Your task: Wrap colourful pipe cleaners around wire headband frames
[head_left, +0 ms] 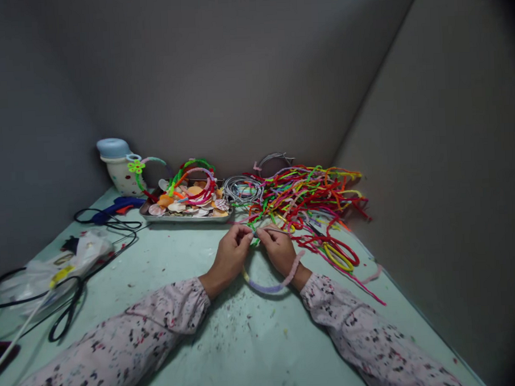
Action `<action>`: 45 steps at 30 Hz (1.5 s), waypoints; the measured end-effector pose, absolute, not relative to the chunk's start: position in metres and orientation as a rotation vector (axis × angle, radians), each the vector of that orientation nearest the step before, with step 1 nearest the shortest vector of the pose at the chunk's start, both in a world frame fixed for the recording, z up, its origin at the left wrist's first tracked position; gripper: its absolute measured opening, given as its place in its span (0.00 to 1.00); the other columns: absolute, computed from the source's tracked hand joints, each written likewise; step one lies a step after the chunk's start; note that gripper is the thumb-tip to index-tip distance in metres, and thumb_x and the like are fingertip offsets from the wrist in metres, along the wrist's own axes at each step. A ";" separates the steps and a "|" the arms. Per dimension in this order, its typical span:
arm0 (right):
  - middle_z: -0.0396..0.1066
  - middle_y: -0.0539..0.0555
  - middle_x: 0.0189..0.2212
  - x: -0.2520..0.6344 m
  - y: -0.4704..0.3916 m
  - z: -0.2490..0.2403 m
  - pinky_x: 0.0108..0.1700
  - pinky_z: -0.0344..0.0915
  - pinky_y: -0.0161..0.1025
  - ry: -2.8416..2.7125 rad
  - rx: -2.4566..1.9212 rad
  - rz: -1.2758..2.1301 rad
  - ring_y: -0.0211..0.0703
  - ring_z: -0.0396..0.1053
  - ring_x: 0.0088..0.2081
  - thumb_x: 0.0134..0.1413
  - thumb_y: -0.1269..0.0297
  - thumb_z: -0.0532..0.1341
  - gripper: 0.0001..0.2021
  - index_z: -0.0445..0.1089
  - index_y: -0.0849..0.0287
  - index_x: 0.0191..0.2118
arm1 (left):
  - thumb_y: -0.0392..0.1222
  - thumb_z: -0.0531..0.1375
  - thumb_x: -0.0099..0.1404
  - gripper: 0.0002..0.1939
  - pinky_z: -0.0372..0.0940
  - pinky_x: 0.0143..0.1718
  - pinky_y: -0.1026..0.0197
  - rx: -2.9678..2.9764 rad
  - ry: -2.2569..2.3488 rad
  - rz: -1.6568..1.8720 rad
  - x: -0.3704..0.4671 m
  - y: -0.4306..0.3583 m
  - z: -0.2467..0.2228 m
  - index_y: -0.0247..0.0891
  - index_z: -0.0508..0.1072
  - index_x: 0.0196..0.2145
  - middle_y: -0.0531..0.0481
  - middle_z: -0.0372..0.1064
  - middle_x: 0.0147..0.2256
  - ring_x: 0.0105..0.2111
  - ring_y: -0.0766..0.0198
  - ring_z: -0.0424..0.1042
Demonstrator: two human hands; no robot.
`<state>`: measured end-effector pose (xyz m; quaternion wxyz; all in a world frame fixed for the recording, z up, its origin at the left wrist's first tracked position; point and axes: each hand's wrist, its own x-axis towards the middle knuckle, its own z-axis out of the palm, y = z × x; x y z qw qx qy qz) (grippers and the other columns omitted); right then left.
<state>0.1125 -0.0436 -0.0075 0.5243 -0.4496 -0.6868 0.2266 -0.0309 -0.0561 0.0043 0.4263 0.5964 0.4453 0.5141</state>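
Observation:
My left hand (231, 252) and my right hand (280, 251) meet over the middle of the table, fingers pinched close together. Between them they hold a hoop wrapped in fuzzy pipe cleaner (268, 288), pale yellow, lilac and pink along its lower curve. The hoop hangs below my hands, and its pink end crosses in front of my right wrist. Some green pipe cleaner (254, 243) shows at my fingertips. My fingers hide the exact spot they pinch. Just beyond my right hand spreads a heap of coloured pipe cleaners (308, 191).
A metal tray (186, 220) of seashells bears finished-looking wrapped hoops. Beside it lie coiled grey wire (242, 189) and yellow-and-red-handled scissors (339, 255). At left are a white cup (122, 173) with a blue lid, a blue glue gun (117, 208), black cables and a plastic bag (83, 252).

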 end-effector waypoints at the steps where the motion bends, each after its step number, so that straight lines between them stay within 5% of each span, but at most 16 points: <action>1: 0.67 0.50 0.25 0.112 -0.044 -0.008 0.37 0.61 0.38 -1.628 -1.069 0.559 0.41 0.65 0.31 0.60 0.58 0.56 0.16 0.70 0.59 0.24 | 0.43 0.58 0.62 0.08 0.59 0.29 0.65 1.493 1.099 1.279 -0.031 -0.057 0.004 0.36 0.70 0.36 0.52 0.67 0.30 0.27 0.67 0.64; 12: 0.61 0.48 0.20 0.114 -0.043 -0.003 0.30 0.57 0.37 -1.488 -1.139 0.681 0.39 0.60 0.26 0.57 0.53 0.57 0.20 0.63 0.58 0.19 | 0.45 0.53 0.65 0.10 0.55 0.25 0.65 1.544 1.105 1.150 -0.032 -0.058 0.004 0.37 0.66 0.29 0.56 0.60 0.21 0.22 0.68 0.59; 28: 0.59 0.45 0.13 0.112 -0.042 -0.007 0.22 0.51 0.34 -1.181 -1.178 1.118 0.35 0.55 0.18 0.51 0.50 0.60 0.18 0.68 0.60 0.21 | 0.40 0.52 0.65 0.08 0.56 0.31 0.65 1.891 1.266 1.185 -0.032 -0.058 0.002 0.37 0.69 0.32 0.53 0.67 0.27 0.28 0.65 0.64; 45: 0.73 0.53 0.30 0.113 -0.035 -0.009 0.24 0.60 0.34 -1.339 -0.997 1.123 0.36 0.64 0.23 0.44 0.59 0.63 0.11 0.74 0.58 0.34 | 0.45 0.57 0.60 0.11 0.52 0.18 0.68 1.297 1.043 1.196 -0.033 -0.046 -0.005 0.36 0.65 0.24 0.57 0.60 0.19 0.16 0.72 0.57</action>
